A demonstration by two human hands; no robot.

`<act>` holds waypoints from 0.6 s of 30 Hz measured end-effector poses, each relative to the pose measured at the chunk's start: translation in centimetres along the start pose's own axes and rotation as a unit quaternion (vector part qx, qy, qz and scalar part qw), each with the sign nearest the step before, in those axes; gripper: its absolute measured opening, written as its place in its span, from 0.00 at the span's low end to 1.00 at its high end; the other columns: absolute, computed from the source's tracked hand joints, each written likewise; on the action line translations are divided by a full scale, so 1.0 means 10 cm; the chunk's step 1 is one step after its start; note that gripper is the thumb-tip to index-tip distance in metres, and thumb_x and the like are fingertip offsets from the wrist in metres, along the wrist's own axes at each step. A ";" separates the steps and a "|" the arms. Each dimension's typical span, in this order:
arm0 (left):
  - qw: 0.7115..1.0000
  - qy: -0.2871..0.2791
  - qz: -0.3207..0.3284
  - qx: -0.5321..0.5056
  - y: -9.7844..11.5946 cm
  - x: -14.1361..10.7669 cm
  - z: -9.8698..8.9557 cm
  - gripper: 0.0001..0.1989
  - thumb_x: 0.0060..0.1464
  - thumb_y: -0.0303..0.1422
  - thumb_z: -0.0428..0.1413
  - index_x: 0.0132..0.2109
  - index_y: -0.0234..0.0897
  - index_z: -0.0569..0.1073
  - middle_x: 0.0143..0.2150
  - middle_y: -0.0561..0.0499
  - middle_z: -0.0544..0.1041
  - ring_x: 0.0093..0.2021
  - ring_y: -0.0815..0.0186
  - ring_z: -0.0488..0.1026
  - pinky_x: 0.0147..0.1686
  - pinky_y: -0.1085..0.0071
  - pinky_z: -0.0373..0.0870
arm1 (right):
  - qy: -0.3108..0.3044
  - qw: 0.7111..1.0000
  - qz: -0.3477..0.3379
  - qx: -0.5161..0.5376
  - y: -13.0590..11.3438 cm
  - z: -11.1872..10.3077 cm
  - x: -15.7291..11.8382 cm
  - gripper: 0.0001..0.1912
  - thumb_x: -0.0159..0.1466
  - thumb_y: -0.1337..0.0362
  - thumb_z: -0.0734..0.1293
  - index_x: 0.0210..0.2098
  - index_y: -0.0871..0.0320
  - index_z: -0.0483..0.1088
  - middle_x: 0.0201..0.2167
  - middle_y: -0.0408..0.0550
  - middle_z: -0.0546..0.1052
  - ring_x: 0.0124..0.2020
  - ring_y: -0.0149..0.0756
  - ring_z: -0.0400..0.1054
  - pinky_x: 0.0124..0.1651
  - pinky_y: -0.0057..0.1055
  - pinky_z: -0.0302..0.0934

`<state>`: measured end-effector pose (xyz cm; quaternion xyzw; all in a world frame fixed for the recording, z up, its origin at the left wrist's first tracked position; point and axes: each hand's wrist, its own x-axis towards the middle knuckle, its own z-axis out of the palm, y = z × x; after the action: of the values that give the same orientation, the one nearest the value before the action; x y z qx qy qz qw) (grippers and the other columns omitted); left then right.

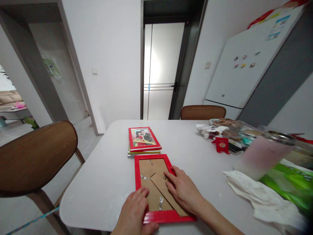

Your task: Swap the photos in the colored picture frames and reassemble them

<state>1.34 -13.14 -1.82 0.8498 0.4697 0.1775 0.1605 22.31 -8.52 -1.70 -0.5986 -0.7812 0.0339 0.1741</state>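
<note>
A red picture frame [168, 216] lies face down on the white table, its brown backing board [156, 166] showing with small metal clips and a diagonal slit. My left hand [137, 209] grips the frame's lower left corner, thumb at the bottom edge and fingers over the left side. My right hand [182, 187] rests on the right side of the backing, fingers spread near a clip that they partly hide. Just beyond lies a stack of frames, topped by a red frame [130, 138] with a photo of two people.
On the table [97, 182] at the right stand a pink jar [266, 155], white tissue [259, 195], a green packet [290, 182], a small red card [222, 145] and bagged food [232, 130]. Wooden chairs stand at the left [36, 156] and far side [202, 112].
</note>
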 end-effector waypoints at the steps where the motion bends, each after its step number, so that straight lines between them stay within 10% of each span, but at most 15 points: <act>1: 1.000 -0.002 0.000 0.002 0.00 0.00 -0.01 0.14 0.37 0.38 0.59 0.32 0.36 0.69 0.54 0.42 0.65 0.54 0.53 0.60 0.50 0.54 0.58 | -0.003 1.000 -0.005 0.008 -0.01 -0.01 0.00 0.16 0.59 0.62 0.55 0.44 0.56 0.65 0.46 0.53 0.63 0.45 0.39 0.58 0.47 0.36 0.53; 12: 1.000 0.002 -0.009 -0.004 0.03 -0.06 -0.03 0.13 0.41 0.37 0.57 0.36 0.36 0.68 0.54 0.43 0.65 0.53 0.54 0.60 0.50 0.54 0.57 | -0.001 0.999 -0.005 0.049 0.05 -0.01 -0.08 0.17 0.58 0.62 0.55 0.42 0.62 0.66 0.49 0.55 0.62 0.50 0.40 0.55 0.51 0.36 0.51; 18: 1.000 0.019 -0.002 -0.024 0.00 -0.08 0.01 0.13 0.41 0.37 0.58 0.34 0.37 0.68 0.53 0.46 0.66 0.53 0.56 0.60 0.50 0.57 0.56 | -0.048 0.984 -0.155 0.069 -0.30 -0.15 -0.34 0.14 0.58 0.66 0.55 0.40 0.52 0.68 0.44 0.48 0.66 0.46 0.39 0.56 0.48 0.39 0.52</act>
<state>0.97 -13.87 -2.00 0.8410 0.4705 0.2044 0.1719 20.76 -12.87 -0.28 -0.4544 -0.8678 0.0892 0.1801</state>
